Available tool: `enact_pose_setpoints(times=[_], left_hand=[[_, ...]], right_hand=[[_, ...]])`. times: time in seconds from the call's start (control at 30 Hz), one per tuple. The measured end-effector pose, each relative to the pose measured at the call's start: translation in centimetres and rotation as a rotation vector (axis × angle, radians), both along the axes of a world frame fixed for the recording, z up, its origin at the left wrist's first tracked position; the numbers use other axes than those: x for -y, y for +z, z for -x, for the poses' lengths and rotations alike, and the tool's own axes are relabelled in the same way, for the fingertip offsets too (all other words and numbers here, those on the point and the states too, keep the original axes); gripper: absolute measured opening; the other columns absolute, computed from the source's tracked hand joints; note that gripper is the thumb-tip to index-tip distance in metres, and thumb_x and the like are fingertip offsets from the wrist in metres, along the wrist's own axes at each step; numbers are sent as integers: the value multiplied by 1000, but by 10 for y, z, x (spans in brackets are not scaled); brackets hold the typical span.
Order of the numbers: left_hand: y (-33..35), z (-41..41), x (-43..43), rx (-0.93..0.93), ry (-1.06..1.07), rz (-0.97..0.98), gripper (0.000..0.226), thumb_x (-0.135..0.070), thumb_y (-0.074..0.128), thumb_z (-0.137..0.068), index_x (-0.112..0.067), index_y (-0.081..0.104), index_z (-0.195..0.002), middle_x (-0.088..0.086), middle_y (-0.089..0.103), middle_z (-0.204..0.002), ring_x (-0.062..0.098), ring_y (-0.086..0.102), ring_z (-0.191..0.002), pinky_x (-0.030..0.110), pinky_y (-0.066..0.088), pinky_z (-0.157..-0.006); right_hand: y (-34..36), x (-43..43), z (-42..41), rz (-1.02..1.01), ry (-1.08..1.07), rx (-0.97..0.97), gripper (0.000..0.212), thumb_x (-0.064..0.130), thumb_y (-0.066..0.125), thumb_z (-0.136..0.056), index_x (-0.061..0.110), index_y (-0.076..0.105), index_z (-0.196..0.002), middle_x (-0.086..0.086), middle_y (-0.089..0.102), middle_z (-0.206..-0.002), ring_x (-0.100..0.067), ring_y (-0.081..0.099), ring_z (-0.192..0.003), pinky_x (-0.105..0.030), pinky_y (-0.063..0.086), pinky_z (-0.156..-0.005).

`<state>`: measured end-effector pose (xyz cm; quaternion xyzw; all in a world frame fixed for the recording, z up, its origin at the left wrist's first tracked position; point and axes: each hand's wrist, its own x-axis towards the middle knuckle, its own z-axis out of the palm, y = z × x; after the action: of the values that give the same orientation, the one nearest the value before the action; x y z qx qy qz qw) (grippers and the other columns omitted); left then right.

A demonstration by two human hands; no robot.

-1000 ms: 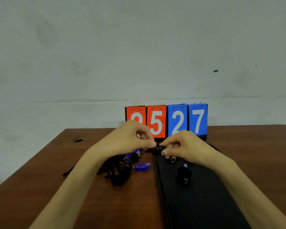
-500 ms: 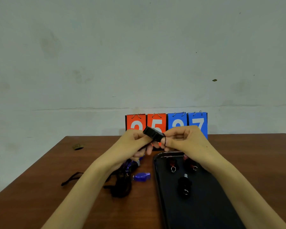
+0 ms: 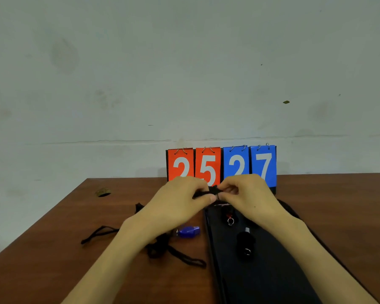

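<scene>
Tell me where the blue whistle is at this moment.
In the head view, the blue whistle lies on the wooden table just left of the black tray, beside the tangled black cords.

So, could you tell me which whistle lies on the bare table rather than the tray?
The blue whistle, left of the black tray; the black whistle and red one lie on it.

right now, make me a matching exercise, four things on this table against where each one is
Things:
1 blue whistle
2 black whistle
3 flip scoreboard
4 small black piece

Places:
a on the black tray
b pinched between left hand and right hand
c at the far edge of the table
d on the table, left of the tray

Pairs: 1-d, 2-a, 3-c, 4-b
</scene>
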<state>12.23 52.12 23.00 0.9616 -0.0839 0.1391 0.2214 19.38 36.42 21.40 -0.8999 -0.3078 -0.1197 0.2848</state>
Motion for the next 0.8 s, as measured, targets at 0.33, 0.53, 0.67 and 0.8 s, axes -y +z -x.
enact_pose_setpoints(times=[0.33,0.53,0.67,0.8], left_hand=[[4,-10,-33,-76,-55,317,23,-39,68,-77,-16,70,-79,-7,66,-68,6,61,-63,21,49,-63],[-8,-13,-32,-337,-96,615,43,-38,54,-89,3,66,-87,5,47,-53,12,34,-43,17,28,-40],[-11,-15,-25,-376,-117,786,37,-32,46,-95,-5,64,-77,1,47,-54,7,28,-38,18,21,-39],[-12,-17,-18,-324,-81,741,31,-32,44,-97,-5,60,-96,2,48,-53,10,24,-39,20,20,-38]], right_hand=[[10,-5,19,-13,307,-220,16,18,74,-78,17,71,-93,16,63,-75,6,61,-70,-5,47,-68],[16,-2,19,-162,310,-256,10,14,72,-78,24,71,-82,11,66,-71,0,63,-70,-12,53,-71],[16,3,13,-440,240,-383,18,6,70,-79,24,67,-77,6,67,-69,-4,65,-63,-16,55,-68],[6,2,0,-699,92,-468,8,10,69,-80,15,69,-87,0,70,-73,-9,68,-66,-16,55,-67]])
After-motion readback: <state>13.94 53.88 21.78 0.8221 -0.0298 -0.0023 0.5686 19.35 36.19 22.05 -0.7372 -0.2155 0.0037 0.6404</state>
